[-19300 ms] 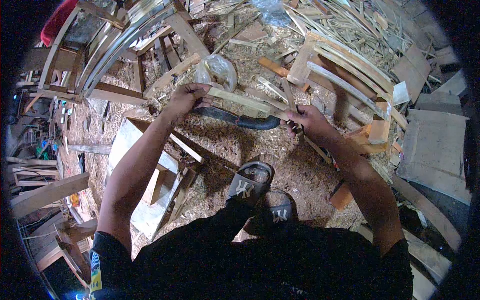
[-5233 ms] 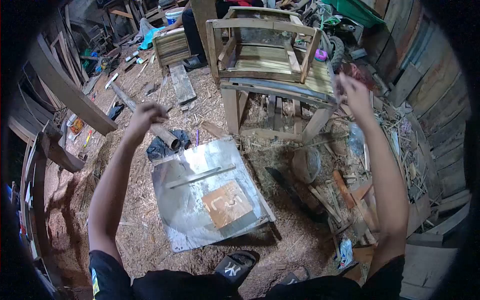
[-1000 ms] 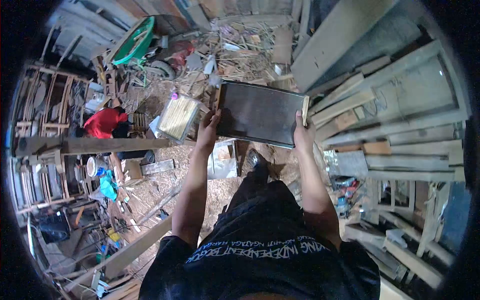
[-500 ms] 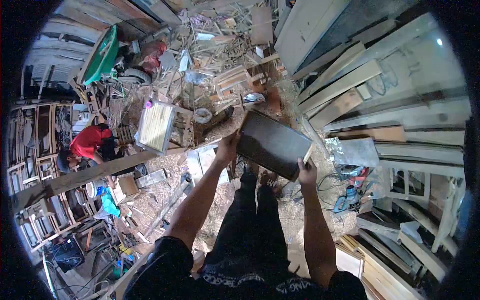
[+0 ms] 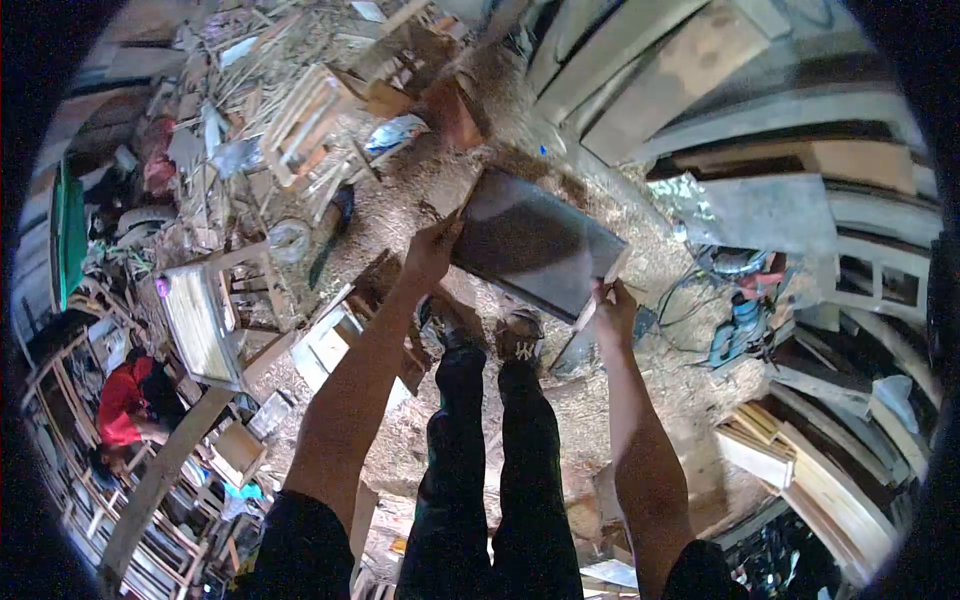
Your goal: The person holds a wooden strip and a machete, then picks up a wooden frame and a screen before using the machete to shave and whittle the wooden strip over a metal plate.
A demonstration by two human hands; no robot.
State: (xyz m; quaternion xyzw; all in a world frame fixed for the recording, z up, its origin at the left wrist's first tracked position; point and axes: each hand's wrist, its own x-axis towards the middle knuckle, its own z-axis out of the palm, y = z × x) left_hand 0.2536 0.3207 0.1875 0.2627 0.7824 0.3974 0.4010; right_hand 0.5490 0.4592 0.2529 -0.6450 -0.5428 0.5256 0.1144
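Note:
I hold a dark rectangular panel (image 5: pixel 535 245) with a pale wooden edge out in front of me, tilted, above the sawdust floor. My left hand (image 5: pixel 432 250) grips its left edge. On the panel's lower right corner my right hand (image 5: pixel 612 308) is closed. My legs in dark trousers and my sandalled feet (image 5: pixel 520 330) stand below the panel.
Stacked planks and timber frames (image 5: pixel 760 110) rise at the right. A blue power tool (image 5: pixel 740 325) with a cable lies right of my feet. A slatted wooden frame (image 5: pixel 200 320) and scrap offcuts (image 5: pixel 310 120) lie at left. A person in red (image 5: pixel 125 405) crouches far left.
I have carried the panel forward past the slatted frame toward the timber stack. The view has swung, and the panel now sits over bare sawdust near the blue tool.

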